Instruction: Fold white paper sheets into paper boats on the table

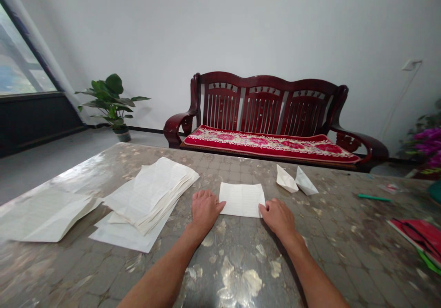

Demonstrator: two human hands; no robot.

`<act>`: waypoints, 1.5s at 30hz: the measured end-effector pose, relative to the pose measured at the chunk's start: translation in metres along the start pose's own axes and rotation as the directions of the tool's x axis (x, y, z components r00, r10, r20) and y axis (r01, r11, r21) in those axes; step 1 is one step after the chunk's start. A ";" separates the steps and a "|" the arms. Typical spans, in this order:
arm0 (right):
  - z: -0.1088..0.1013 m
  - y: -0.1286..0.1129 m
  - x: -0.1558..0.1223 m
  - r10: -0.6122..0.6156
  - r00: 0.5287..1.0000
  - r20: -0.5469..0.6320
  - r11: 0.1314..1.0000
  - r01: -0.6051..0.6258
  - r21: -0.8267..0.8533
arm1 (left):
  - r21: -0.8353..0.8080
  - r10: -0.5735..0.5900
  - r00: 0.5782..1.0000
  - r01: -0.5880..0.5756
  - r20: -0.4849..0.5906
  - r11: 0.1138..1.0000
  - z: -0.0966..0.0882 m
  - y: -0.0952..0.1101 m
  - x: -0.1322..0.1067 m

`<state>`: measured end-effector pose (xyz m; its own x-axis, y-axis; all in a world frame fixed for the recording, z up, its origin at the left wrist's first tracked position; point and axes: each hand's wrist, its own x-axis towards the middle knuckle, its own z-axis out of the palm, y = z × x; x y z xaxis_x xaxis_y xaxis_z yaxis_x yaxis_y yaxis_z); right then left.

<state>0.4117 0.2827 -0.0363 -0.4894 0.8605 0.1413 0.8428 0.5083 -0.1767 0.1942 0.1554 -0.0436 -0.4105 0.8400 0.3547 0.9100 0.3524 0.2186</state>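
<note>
A folded sheet of lined white paper point(241, 199) lies in front of me, with a crease down its middle. My left hand point(206, 207) is closed at its lower left side, the thumb resting on the paper's edge. At the lower right corner my right hand point(278, 215) pinches the paper between thumb and curled fingers. Beyond my right hand stand two folded paper boats, one point(286, 179) beside the other point(306, 182). To the left of my left hand is a thick pile of loose paper sheets point(155, 193).
More paper point(44, 216) lies at the far left of the patterned table point(237, 271). A green pen point(374, 198) and a red booklet point(420, 237) are on the right. Behind the table stand a wooden bench point(262, 142) and a potted plant point(113, 99).
</note>
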 end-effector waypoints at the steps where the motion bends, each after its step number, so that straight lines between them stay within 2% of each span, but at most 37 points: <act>1: 0.000 0.000 0.000 -0.004 1.000 -0.005 1.000 0.004 -0.010 | -0.001 -0.003 1.000 0.003 0.005 1.000 0.000 0.000 0.000; 5: 0.000 0.001 -0.001 -0.015 1.000 -0.022 0.998 0.014 -0.055 | -0.018 -0.004 1.000 0.004 0.002 1.000 0.002 -0.002 0.000; 9: -0.001 -0.001 -0.003 -0.024 0.999 -0.027 0.994 0.021 -0.106 | -0.087 0.011 0.995 -0.020 -0.102 0.996 0.004 -0.003 0.000; 12: -0.002 -0.005 -0.005 -0.026 0.996 -0.087 0.990 0.013 -0.143 | -0.189 0.163 0.981 -0.181 -0.105 0.965 0.008 -0.004 -0.001; 15: 0.000 -0.007 -0.008 -0.061 0.975 -0.213 0.989 0.031 -0.142 | -0.297 0.390 0.921 -0.375 -0.008 0.878 0.014 -0.006 -0.002; 17: 0.004 -0.008 -0.009 -0.153 0.950 -0.272 0.986 0.128 -0.106 | -0.343 0.467 0.884 -0.428 0.035 0.836 0.017 -0.005 -0.003; 18: 0.007 -0.007 -0.009 -0.223 0.934 -0.279 0.975 0.210 -0.076 | -0.356 0.476 0.878 -0.432 0.045 0.829 0.018 -0.004 -0.004; 21: 0.018 -0.005 -0.007 -0.464 0.861 -0.206 0.872 0.485 0.063 | -0.356 0.422 0.904 -0.375 0.061 0.856 0.018 0.003 -0.005; 23: 0.024 -0.003 -0.005 -0.528 0.834 -0.161 0.823 0.549 0.142 | -0.321 0.361 0.928 -0.316 0.089 0.893 0.016 0.011 -0.005; 26: 0.031 -0.002 -0.005 -0.491 0.857 -0.157 0.842 0.513 0.167 | -0.229 0.290 0.944 -0.251 0.159 0.941 0.013 0.023 -0.004; 31: 0.034 -0.004 -0.005 -0.415 0.905 -0.094 0.901 0.423 0.094 | -0.158 0.316 0.920 -0.285 0.233 0.945 0.018 0.038 -0.003; 33: 0.033 -0.007 -0.006 -0.405 0.912 -0.062 0.910 0.409 0.065 | -0.111 0.292 0.925 -0.272 0.245 0.956 0.024 0.045 -0.003; 38: 0.027 -0.011 -0.006 -0.352 0.936 -0.012 0.936 0.352 0.016 | 0.007 0.204 0.969 -0.207 0.143 0.978 0.042 0.061 -0.002; 45: 0.021 -0.016 -0.002 -0.266 0.961 0.080 0.963 0.268 -0.012 | -0.016 0.251 0.951 -0.253 0.181 0.967 0.043 0.053 0.008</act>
<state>0.3944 0.2728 -0.0538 -0.7122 0.6942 0.1044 0.6837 0.7197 -0.1212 0.2419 0.1988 -0.0682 -0.1508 0.9621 0.2273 0.9831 0.1219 0.1365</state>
